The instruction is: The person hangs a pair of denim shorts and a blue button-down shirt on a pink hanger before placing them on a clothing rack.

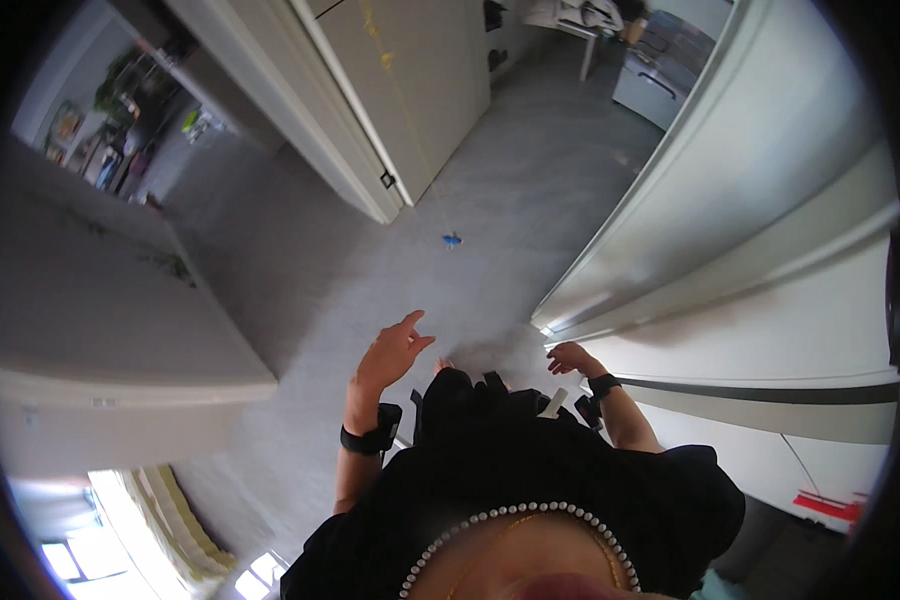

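My left hand (394,352) is held out over the grey floor (420,285). Its index finger and thumb are apart, and nothing is in it. My right hand (568,358) hangs loosely beside the lower edge of a white panel (645,240), with its fingers slightly bent and no object visible in it. Black straps with small devices circle both wrists. Ahead of my hands, a small blue object (452,240) appears at the lower end of a thin string that runs up in front of a pale door (427,90).
A door frame (345,150) stands ahead, with a wall corner (255,367) to the left. Beyond the doorway are a white table (589,45) and a box with a dark handle (649,90). A curtain (172,517) hangs behind left. At right is a red object (829,506).
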Motion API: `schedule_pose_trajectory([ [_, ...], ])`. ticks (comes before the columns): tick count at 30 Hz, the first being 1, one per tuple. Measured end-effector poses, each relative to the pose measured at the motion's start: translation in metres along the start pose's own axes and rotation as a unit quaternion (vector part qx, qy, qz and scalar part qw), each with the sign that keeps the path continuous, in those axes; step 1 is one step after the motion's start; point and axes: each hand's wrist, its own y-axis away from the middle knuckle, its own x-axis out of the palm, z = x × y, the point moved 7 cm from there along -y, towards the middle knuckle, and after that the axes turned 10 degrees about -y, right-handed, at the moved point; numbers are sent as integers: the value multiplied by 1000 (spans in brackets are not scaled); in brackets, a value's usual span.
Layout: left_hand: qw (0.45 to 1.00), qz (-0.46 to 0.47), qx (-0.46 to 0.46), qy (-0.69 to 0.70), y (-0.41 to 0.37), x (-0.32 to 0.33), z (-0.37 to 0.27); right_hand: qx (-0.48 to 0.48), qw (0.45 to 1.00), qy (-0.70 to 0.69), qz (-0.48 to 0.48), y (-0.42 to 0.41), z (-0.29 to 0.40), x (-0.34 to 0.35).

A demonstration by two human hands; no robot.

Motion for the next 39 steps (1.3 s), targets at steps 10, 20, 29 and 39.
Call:
schedule_pose_trajectory([
  [10, 988, 51, 140, -38, -206, -101, 30, -32, 980, -173, -91, -55, 134, 9],
  [20, 977, 47, 204, -43, -354, -142, 58, -118, 937, -268, -193, -66, 280, -37],
  [29, 997, -25, -76, -16, -490, -182, 123, -135, 897, -351, -232, -90, 314, -188],
  [39, 977, -147, -130, -78, -597, -196, 34, -133, 872, -397, -255, -75, 363, -347],
])
